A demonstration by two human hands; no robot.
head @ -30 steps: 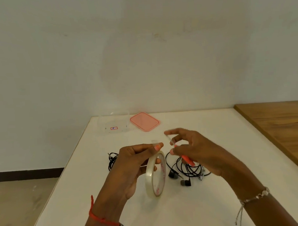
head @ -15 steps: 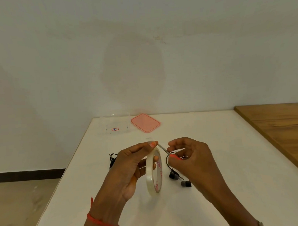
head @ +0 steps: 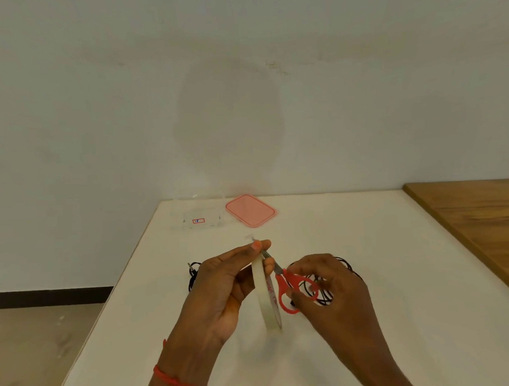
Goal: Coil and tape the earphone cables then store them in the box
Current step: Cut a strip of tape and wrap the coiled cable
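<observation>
Right hand (head: 330, 288) now grips scissors (head: 292, 290), blades at the tape (head: 266, 291) the left hand (head: 222, 284) pinches. A strip looks about to be cut.

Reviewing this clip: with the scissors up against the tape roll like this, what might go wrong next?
The scissors in the right hand have their blades right beside the left hand fingertips pinching the tape roll, so a snip could nick a finger. The short free tape end might fold and stick to itself.

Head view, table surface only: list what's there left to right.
Black earphone cable → clear plastic box → left hand → pink rectangular lid → red-handled scissors → right hand → wooden tabletop.
</observation>
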